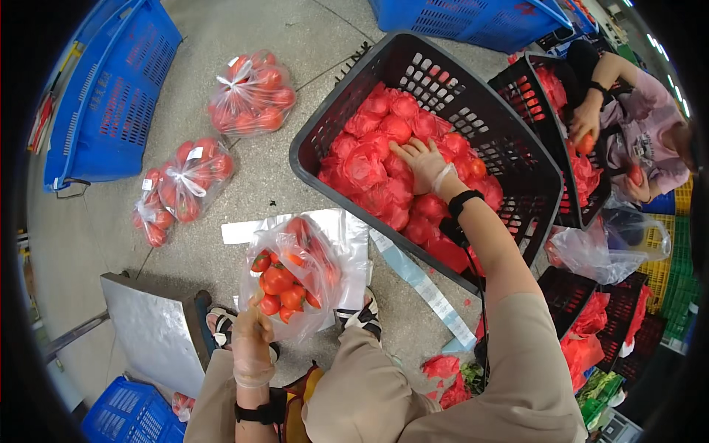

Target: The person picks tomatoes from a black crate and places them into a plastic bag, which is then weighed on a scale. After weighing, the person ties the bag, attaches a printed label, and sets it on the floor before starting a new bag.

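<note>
My left hand (256, 332), in a clear thin glove, grips the edge of a clear plastic bag (318, 326) with several red tomatoes (278, 279) inside. The bag's mouth gapes; it rests over a stack of flat plastic bags (354, 249) on the floor. My right hand (424, 163), also gloved, reaches into a large black plastic crate (332, 205). Its fingers are spread on tomatoes wrapped in red plastic film (363, 166); whether it grips one cannot be told. A few tomatoes near it show bare skin.
Tied bags of tomatoes (255, 94) lie at the upper left, near a blue crate (116, 94). A metal platform (155, 326) stands at the lower left. A label strip (424, 288) lies below the black crate. At the right, a co-worker (642, 122) holds tomatoes over another black crate (573, 188).
</note>
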A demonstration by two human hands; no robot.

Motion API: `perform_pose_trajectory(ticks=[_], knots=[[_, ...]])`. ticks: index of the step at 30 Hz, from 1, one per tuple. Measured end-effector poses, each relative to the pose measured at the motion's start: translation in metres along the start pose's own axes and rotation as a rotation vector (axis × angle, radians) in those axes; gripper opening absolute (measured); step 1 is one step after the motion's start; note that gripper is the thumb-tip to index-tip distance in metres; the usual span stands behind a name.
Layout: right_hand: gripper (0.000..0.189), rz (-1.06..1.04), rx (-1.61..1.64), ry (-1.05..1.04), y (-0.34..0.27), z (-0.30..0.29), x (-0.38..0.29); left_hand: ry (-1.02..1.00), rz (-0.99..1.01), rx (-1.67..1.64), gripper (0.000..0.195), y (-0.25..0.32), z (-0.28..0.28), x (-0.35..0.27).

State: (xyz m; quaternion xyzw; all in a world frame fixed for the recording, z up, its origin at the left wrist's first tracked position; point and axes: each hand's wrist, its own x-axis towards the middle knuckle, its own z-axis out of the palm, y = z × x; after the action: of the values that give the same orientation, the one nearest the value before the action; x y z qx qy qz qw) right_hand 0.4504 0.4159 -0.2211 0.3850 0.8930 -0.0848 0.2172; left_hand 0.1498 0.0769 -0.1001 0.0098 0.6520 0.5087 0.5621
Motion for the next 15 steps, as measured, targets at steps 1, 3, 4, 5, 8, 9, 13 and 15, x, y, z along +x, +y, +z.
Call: perform_pose_trajectory(ticks=[1,3,4,5,8,9,13,15], knots=[[0.107,0.003,0.018,0.045,0.0,-0.001,0.002,0.005,-0.023,0.001,0.035,0.001,0.0,0.001],[0.102,0.009,-0.011,0.062,-0.004,-0.004,0.008,0.006,-0.001,0.001,0.039,0.0,0.003,0.0],[0.095,0.035,-0.065,0.029,-0.007,-0.007,0.011,0.003,0.025,0.0,0.044,0.0,0.004,-0.001],[0.087,0.061,-0.119,-0.002,-0.009,-0.009,0.014,0.011,0.028,0.0,0.044,0.0,0.004,-0.001],[0.065,0.114,-0.151,0.015,-0.003,-0.003,0.023,-0.013,0.041,0.005,0.045,0.0,0.001,-0.002],[0.065,0.108,-0.15,0.017,-0.004,-0.003,0.025,0.012,0.052,0.007,0.045,0.001,-0.001,-0.005],[0.038,0.122,-0.184,-0.017,-0.004,0.002,0.032,0.035,0.036,-0.062,0.047,0.0,-0.011,-0.009],[0.031,0.12,-0.201,-0.013,0.001,0.013,0.037,0.019,0.034,-0.064,0.047,0.003,-0.011,-0.01]])
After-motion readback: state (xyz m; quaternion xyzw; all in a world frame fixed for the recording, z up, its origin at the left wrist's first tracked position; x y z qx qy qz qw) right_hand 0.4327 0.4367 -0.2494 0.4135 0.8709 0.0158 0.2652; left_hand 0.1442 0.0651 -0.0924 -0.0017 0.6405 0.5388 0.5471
